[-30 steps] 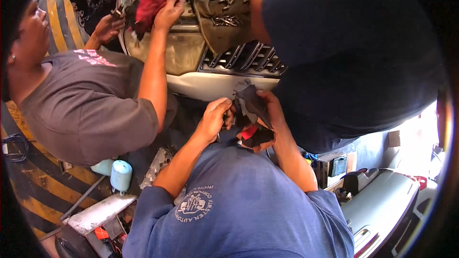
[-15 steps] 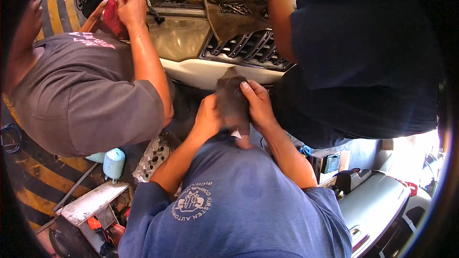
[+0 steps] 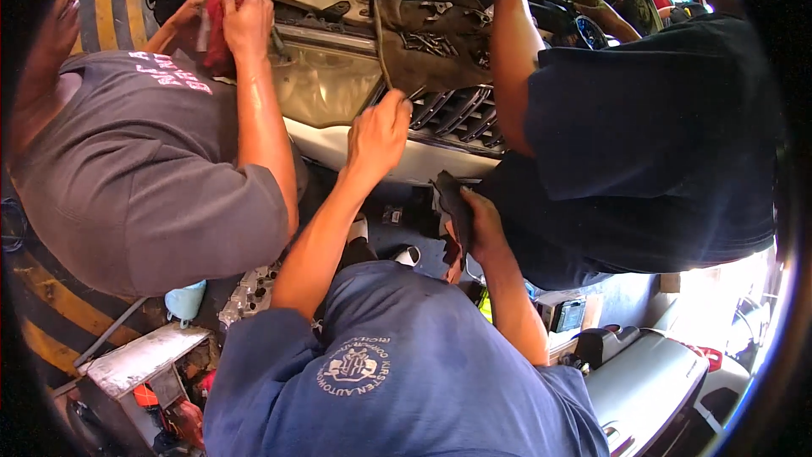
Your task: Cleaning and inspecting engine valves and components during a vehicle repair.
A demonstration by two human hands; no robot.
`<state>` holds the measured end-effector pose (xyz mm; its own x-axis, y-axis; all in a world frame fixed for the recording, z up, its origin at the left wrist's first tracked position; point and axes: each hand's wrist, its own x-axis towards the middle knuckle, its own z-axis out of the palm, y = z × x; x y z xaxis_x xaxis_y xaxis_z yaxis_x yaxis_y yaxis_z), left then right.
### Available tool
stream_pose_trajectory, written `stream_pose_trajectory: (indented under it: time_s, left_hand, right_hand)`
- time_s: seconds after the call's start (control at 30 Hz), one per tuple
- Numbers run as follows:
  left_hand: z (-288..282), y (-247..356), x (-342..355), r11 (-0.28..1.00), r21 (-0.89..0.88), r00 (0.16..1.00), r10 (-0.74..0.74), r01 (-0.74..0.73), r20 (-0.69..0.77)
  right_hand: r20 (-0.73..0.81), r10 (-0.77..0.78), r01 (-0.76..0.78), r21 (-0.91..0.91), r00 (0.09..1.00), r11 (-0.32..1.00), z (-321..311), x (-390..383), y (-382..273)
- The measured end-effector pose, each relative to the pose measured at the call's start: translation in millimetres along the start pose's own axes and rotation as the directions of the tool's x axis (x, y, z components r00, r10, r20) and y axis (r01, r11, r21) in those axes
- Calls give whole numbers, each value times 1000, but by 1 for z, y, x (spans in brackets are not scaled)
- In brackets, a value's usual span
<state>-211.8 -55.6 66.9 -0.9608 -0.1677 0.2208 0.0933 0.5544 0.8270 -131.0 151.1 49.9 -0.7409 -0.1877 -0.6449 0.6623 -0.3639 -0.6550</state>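
My left hand (image 3: 378,137) is raised at the front of the car, over the left edge of the dark slatted grille (image 3: 457,114). Its fingers are curled closed, and whatever they hold is hidden or too small to name. Lower and to the right, my right hand (image 3: 483,227) grips a dark, dirty rag (image 3: 455,207) that hangs down with a reddish part showing. Just beyond my left hand, a brown cloth (image 3: 423,66) lies over the car's front with several small metal bolts (image 3: 429,42) on it. A thin hose (image 3: 379,38) runs down towards my fingers.
On the left a person in grey (image 3: 161,178) handles a red cloth (image 3: 222,34). A person in dark clothing (image 3: 643,144) leans over the engine bay at right. The pale bumper (image 3: 326,142) crosses ahead; a metal engine part (image 3: 247,296) lies low at left.
Both hands were together on the rag. My left hand has let go and moved forward to the grille; my right hand has carried the rag right and slightly down.
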Motion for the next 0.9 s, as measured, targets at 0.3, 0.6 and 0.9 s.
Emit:
stream_pose_trajectory:
  time_s: [0.3,0.6,0.9]
  left_hand:
    - [48,18,83,993,107,998,50,-46,-35]
    - [89,28,139,947,260,981,192,-188,9]
    - [99,29,151,931,287,972,234,-224,-4]
  right_hand:
    - [-212,75,-83,-30,974,996,-50,-3,37]
    - [-313,127,-125,26,941,992,-60,-8,38]
    - [-304,114,-82,116,946,990,-65,-8,39]
